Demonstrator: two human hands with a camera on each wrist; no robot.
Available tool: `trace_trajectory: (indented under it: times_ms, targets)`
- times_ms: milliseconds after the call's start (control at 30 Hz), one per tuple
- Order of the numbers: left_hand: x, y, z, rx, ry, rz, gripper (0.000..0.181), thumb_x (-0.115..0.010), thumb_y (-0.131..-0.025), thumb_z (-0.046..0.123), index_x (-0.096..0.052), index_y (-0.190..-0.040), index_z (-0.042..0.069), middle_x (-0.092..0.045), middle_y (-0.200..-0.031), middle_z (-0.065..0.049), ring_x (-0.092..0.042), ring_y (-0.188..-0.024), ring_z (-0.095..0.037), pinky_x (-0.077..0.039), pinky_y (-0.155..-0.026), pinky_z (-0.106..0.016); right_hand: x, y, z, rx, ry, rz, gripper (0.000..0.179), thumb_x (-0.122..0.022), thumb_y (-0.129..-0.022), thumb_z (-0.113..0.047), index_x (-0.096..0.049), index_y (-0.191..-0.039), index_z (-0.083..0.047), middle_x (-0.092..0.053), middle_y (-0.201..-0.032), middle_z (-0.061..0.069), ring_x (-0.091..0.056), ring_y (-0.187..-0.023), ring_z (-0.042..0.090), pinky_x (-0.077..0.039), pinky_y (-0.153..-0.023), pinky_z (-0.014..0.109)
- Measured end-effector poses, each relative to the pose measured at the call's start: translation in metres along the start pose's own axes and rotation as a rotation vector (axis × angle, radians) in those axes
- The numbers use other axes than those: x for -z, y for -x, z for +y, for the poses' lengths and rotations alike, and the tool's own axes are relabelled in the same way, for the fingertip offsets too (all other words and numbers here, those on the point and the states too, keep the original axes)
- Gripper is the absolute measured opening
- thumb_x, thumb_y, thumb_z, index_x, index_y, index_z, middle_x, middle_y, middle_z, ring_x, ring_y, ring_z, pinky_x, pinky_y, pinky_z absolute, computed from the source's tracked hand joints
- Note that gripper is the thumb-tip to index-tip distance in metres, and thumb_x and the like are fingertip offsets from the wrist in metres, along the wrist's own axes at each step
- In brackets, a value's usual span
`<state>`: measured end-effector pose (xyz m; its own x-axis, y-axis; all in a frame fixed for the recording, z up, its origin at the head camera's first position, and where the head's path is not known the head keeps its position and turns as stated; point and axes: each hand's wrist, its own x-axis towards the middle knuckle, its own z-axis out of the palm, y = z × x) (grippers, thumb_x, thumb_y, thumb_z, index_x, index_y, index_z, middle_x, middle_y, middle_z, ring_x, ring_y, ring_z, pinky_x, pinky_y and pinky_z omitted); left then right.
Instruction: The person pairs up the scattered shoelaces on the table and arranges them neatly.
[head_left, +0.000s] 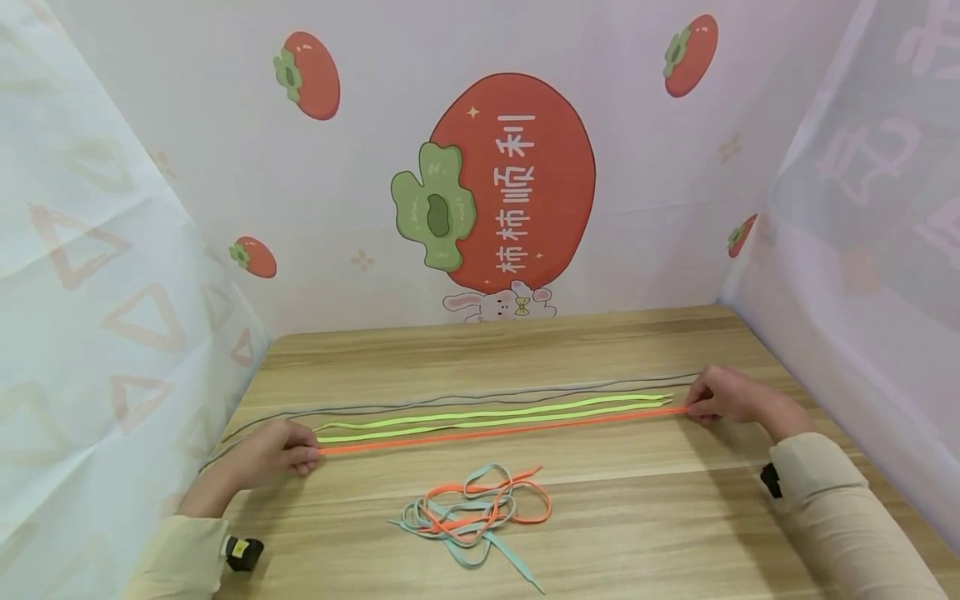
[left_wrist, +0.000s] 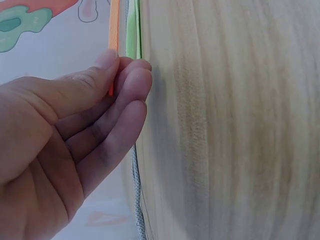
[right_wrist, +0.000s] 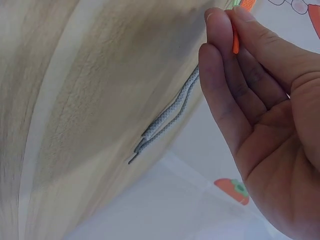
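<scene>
An orange shoelace (head_left: 495, 432) stretches straight across the table between both hands. My left hand (head_left: 276, 454) pinches one end between thumb and index finger; in the left wrist view its short tail (left_wrist: 111, 91) pokes out below the thumb. At the other end my right hand (head_left: 726, 395) pinches the lace, its orange tip (right_wrist: 236, 44) sticking out past the fingers. Just behind it lie yellow-green shoelaces (head_left: 495, 413), side by side and nearly parallel. Farther back runs a grey shoelace (head_left: 450, 399), whose ends (right_wrist: 160, 122) lie on the wood in the right wrist view.
Nearer the front, a loose tangle of an orange lace (head_left: 534, 521) and a pale blue lace (head_left: 513, 564) lies on the wooden table (head_left: 615, 517). Printed sheets hang at the left (head_left: 112, 250), the right (head_left: 862, 225) and the back (head_left: 360, 192).
</scene>
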<state>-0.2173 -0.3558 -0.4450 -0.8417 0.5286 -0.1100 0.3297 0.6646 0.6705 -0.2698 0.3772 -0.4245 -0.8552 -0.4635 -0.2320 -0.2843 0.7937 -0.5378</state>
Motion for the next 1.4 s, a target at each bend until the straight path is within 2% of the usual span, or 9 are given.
trace_trajectory:
  times_ms: [133,300,567,833,967,1100,1400]
  targets:
    - [0.000,0.000,0.000,0.017,-0.025,0.002,0.016,-0.065,-0.103,0.007,-0.075,-0.092,0.005,-0.073,-0.082,-0.002,-0.066,-0.073,-0.005,-0.060,-0.065,-0.028,0.000,-0.001,0.002,-0.021,-0.008,-0.001,0.011,-0.073,-0.096,-0.003,-0.078,-0.087,-0.002,-0.072,-0.074,0.003,-0.064,-0.069,0.010,-0.054,-0.062,0.025]
    - [0.000,-0.003,0.001,0.035,-0.096,0.016,0.018,-0.067,-0.103,0.010,-0.076,-0.088,0.009,-0.071,-0.077,0.001,-0.064,-0.069,-0.004,-0.059,-0.063,-0.028,-0.001,-0.004,0.001,-0.040,0.041,0.008,0.014,-0.076,-0.095,-0.007,-0.077,-0.082,-0.006,-0.070,-0.071,0.000,-0.060,-0.066,0.011,-0.050,-0.059,0.024]
    - [0.002,-0.010,0.003,0.089,-0.205,0.045,0.021,-0.074,-0.099,0.016,-0.073,-0.078,0.017,-0.066,-0.067,0.007,-0.056,-0.060,-0.004,-0.047,-0.059,-0.023,-0.003,-0.012,0.002,-0.032,0.077,0.017,0.019,-0.080,-0.093,-0.012,-0.075,-0.075,-0.008,-0.068,-0.067,0.000,-0.056,-0.062,0.010,-0.045,-0.057,0.023]
    - [0.001,-0.014,0.005,0.056,-0.297,0.090,0.024,-0.080,-0.094,0.017,-0.073,-0.071,0.018,-0.064,-0.062,0.008,-0.048,-0.056,0.000,-0.042,-0.059,-0.023,-0.001,-0.016,0.002,-0.025,0.097,0.008,0.023,-0.081,-0.093,-0.014,-0.073,-0.072,-0.008,-0.065,-0.065,-0.001,-0.051,-0.059,0.007,-0.042,-0.056,0.023]
    - [0.001,-0.014,0.008,0.071,-0.343,0.113,0.026,-0.082,-0.092,0.020,-0.071,-0.069,0.018,-0.063,-0.062,0.008,-0.046,-0.057,0.000,-0.041,-0.059,-0.024,0.000,-0.018,0.002,-0.012,0.144,0.010,0.026,-0.083,-0.092,-0.016,-0.071,-0.069,-0.010,-0.059,-0.062,-0.007,-0.045,-0.057,0.005,-0.037,-0.056,0.022]
    - [0.001,-0.015,0.010,0.089,-0.374,0.125,0.025,-0.084,-0.091,0.022,-0.071,-0.070,0.018,-0.061,-0.064,0.009,-0.043,-0.059,-0.002,-0.039,-0.059,-0.025,0.001,-0.019,0.002,-0.040,0.173,0.005,0.027,-0.084,-0.091,-0.018,-0.071,-0.068,-0.011,-0.055,-0.061,-0.010,-0.043,-0.058,0.005,-0.035,-0.056,0.022]
    - [0.005,-0.011,0.011,0.150,-0.401,0.140,0.025,-0.086,-0.088,0.026,-0.070,-0.071,0.017,-0.060,-0.065,0.009,-0.044,-0.059,-0.006,-0.038,-0.057,-0.025,0.007,-0.012,-0.008,-0.094,0.243,0.016,0.024,-0.087,-0.087,-0.023,-0.071,-0.073,-0.011,-0.060,-0.071,-0.006,-0.049,-0.066,0.010,-0.040,-0.061,0.027]
